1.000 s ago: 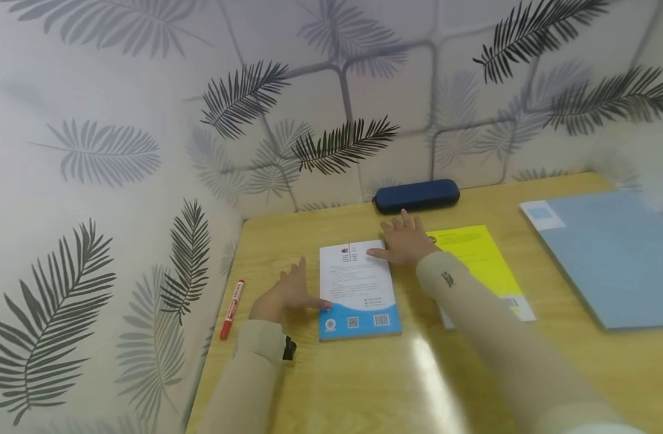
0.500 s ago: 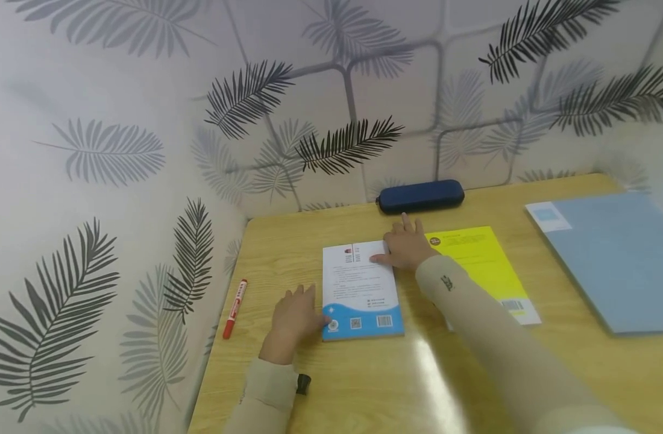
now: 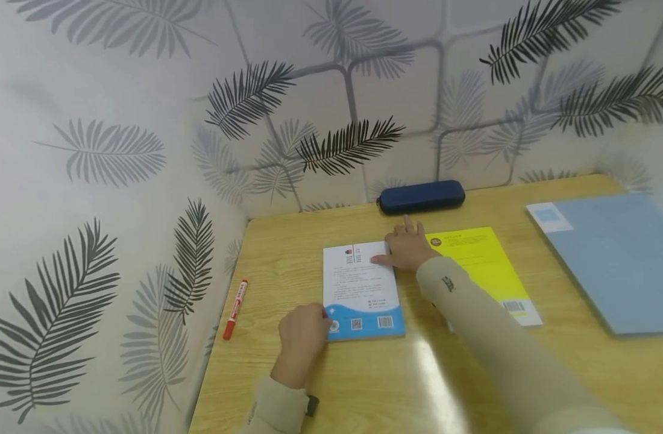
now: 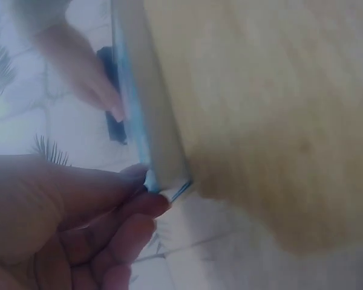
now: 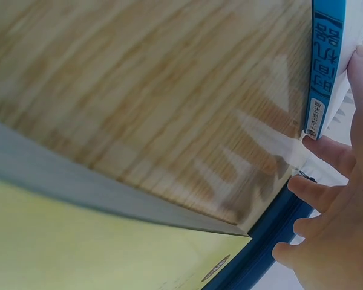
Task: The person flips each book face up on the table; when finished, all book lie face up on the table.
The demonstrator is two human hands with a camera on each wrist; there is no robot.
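Note:
A white book with a blue band lies flat in the middle of the wooden table. My left hand is at its near left corner, fingers curled. In the left wrist view the left hand pinches that corner of the book between thumb and fingers. My right hand rests at the far right corner, thumb on the cover and straight fingers spread on the table. The right wrist view shows the book's blue spine beside the right hand.
A red marker lies near the left table edge by the leaf-patterned wall. A navy pencil case sits against the back wall. A yellow booklet lies right of the book under my right forearm. A blue folder is further right.
My left hand slid back along the book's left edge to the near left corner and curled its fingers onto it. The right hand and the book stayed put.

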